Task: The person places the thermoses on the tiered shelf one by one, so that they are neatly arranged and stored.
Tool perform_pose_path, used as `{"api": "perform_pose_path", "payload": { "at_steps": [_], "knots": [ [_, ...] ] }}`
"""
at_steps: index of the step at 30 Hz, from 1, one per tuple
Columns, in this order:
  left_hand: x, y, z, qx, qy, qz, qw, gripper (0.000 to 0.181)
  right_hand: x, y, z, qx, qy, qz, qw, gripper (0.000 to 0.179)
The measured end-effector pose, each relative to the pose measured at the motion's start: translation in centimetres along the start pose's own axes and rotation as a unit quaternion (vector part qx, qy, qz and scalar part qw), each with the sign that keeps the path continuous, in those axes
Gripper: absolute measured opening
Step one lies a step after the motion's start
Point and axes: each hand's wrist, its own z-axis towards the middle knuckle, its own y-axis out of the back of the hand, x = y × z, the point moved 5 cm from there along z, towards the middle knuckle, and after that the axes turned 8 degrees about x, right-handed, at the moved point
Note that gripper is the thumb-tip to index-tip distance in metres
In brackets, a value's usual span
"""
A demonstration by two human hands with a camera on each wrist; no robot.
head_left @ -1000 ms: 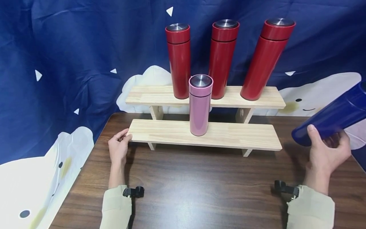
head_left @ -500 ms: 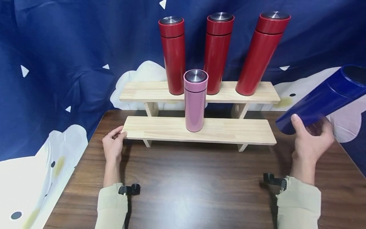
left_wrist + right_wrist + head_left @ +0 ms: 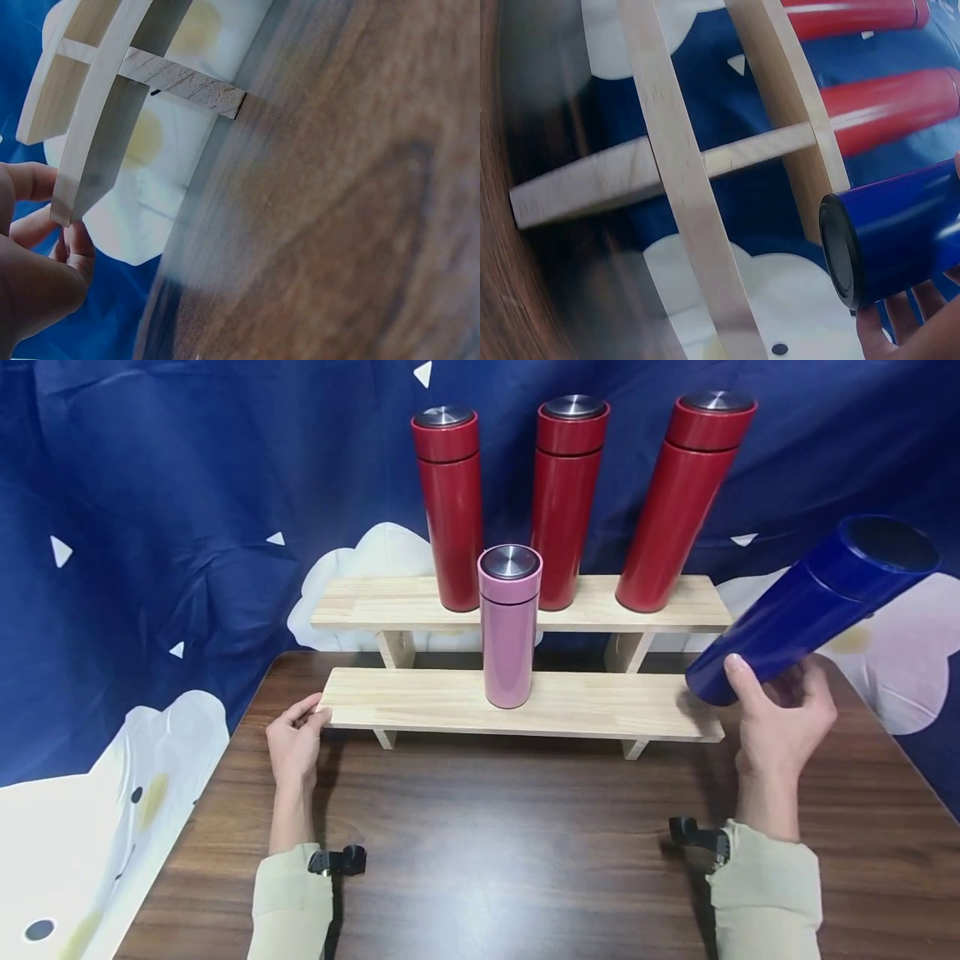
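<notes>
My right hand [image 3: 785,731] grips a blue thermos bottle [image 3: 806,606] near its base, fingers and thumb around it. The bottle leans, with its dark lid up to the right and its base over the right end of the lower shelf. In the right wrist view, the base of the blue bottle [image 3: 907,232] is apart from the wooden boards. A two-tier wooden stand [image 3: 408,697] has its lower left corner pinched by my left hand [image 3: 294,747]. Its lower board holds one upright pink thermos bottle [image 3: 508,647] near the middle.
On the upper board stand a left red thermos bottle [image 3: 456,527], a middle one [image 3: 566,502] and a right one [image 3: 684,506]. The stand rests at the back of a brown wooden table [image 3: 480,827], before a blue patterned curtain [image 3: 225,485].
My right hand has carried the blue bottle leftward, from beside the stand to over the lower board's right end, tilting it somewhat more upright. My left hand keeps its pinch. The head view shifts slightly.
</notes>
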Motion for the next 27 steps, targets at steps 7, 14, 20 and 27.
{"api": "perform_pose_path", "payload": {
  "at_steps": [7, 14, 20, 27],
  "knots": [
    [-0.1, 0.1, 0.0, 0.002, 0.01, 0.006, 0.9999, 0.035, -0.2, -1.5, -1.1, 0.034, 0.003, -0.04, 0.9986, 0.052],
    [-0.3, 0.0, 0.1, 0.005, 0.006, 0.01, 0.9999, 0.035, -0.6, -3.1, -1.9, 0.066, 0.004, -0.05, 0.9965, 0.055],
    [-0.4, 0.1, 0.1, 0.003, 0.003, 0.008, 1.0, 0.035, -1.0, -4.7, -2.7, 0.1, 0.0, -0.052, 0.9936, 0.053],
    [-0.3, 0.1, 0.0, 0.002, 0.0, 0.012, 0.9999, 0.034, -1.7, -6.0, -3.7, 0.133, -0.008, -0.101, 0.9859, 0.052]
  ]
}}
